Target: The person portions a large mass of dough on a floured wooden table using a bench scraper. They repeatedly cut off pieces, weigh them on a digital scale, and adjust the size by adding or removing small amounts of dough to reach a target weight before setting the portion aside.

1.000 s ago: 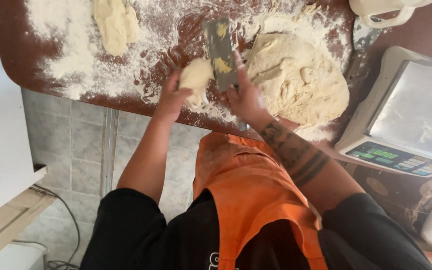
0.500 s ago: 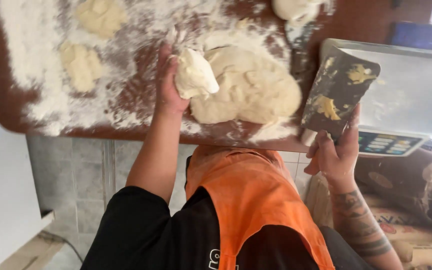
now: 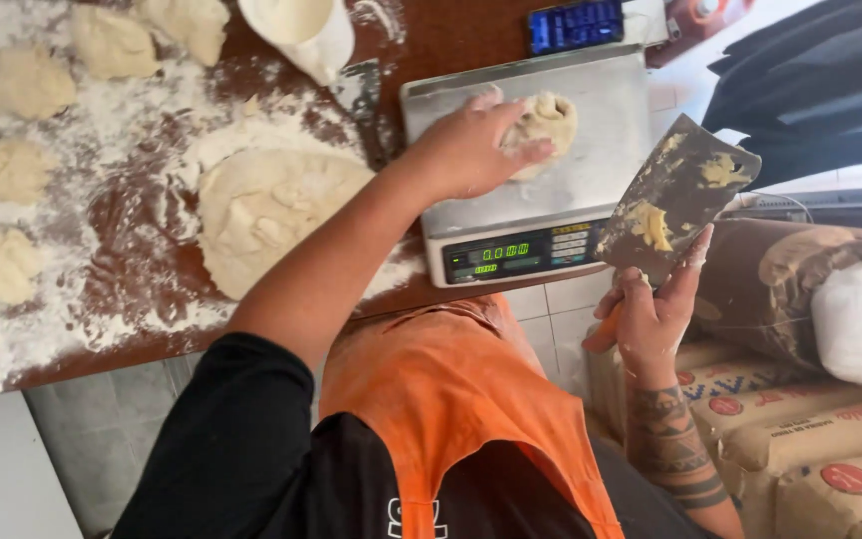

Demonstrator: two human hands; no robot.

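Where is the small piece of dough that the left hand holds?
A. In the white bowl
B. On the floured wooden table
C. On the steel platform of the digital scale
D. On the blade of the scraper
C: the left hand presses the small pale dough piece onto the flat steel platform of the digital scale, while the right hand holds the dough-smeared metal scraper apart.

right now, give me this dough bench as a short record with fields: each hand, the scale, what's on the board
left hand: left hand presses a small dough piece onto the scale
right hand: right hand grips a dough-smeared scraper, raised off the bench, beside the scale
scale: metal platform scale, lit display facing the person
board: floured brown worktop with a large dough mass
portions: dough balls along the far left
right side: stacked flour sacks
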